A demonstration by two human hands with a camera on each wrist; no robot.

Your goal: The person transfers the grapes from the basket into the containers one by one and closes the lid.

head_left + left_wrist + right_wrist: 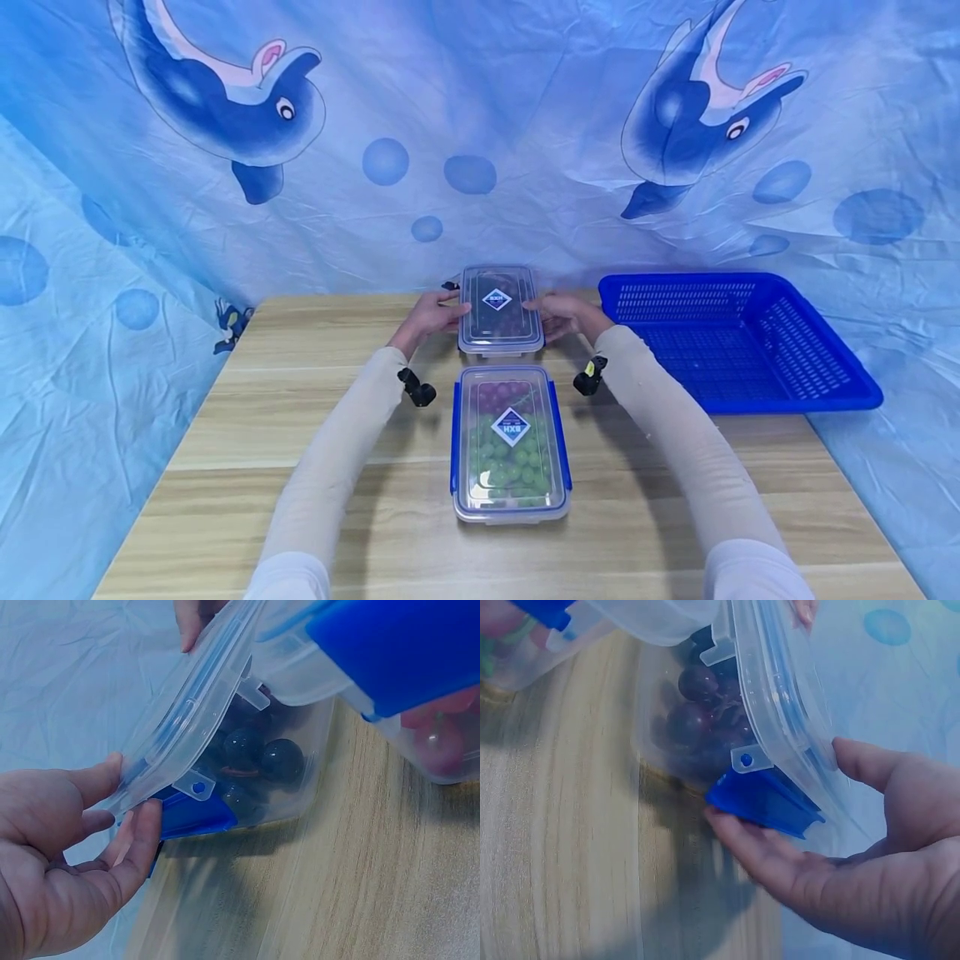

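A clear food container [498, 332] with a blue-trimmed lid and a diamond label stands at the table's far edge. Dark round grapes [282, 760] show through its wall. My left hand [433, 315] grips its left side, thumb at the lid rim and fingers at a blue side clip [191, 814]. Opposite it, my right hand [562, 313] holds the right side, with the thumb on the lid rim and fingers beneath the other blue clip [769, 801]. Both clips jut outward from the wall. Closer to me lies a second lidded container [512, 500], holding green and reddish grapes.
A blue plastic basket [840, 354] with slotted walls sits on the right of the wooden table [247, 450]. Behind the table hangs a blue dolphin-print cloth [525, 92]. The nearer container stands close to the far one, between my forearms.
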